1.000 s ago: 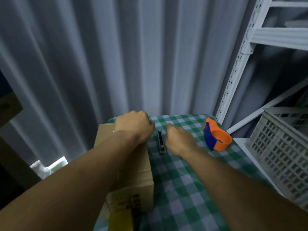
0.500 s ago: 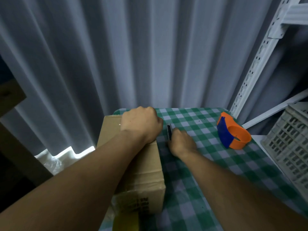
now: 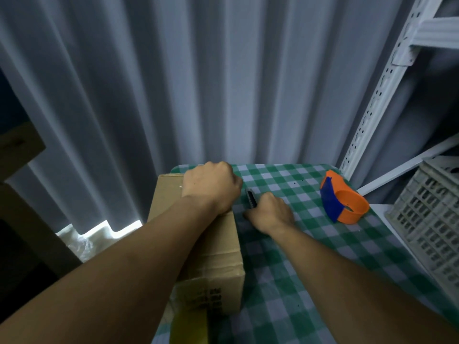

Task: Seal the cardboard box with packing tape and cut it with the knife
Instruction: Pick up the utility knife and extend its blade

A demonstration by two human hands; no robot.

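Note:
A brown cardboard box (image 3: 213, 254) lies lengthwise on the left side of the green checked table (image 3: 310, 269). My left hand (image 3: 211, 188) rests on the box's far end as a closed fist; what it holds, if anything, is hidden. Just right of the box, my right hand (image 3: 272, 213) is closed around the dark utility knife (image 3: 250, 198), whose far end sticks out past my fingers. The orange and blue tape dispenser (image 3: 344, 198) sits on the table's far right, apart from both hands.
Grey curtains hang right behind the table. A white metal shelf upright (image 3: 377, 95) rises at the right, with a pale slatted crate (image 3: 432, 219) beside the table edge. Brown cardboard (image 3: 17, 155) leans at the far left. A yellow object (image 3: 188, 328) lies below the box's near end.
My right hand has come down onto the knife and closed around it. My left fist stayed on the box's far end. The view tilted slightly.

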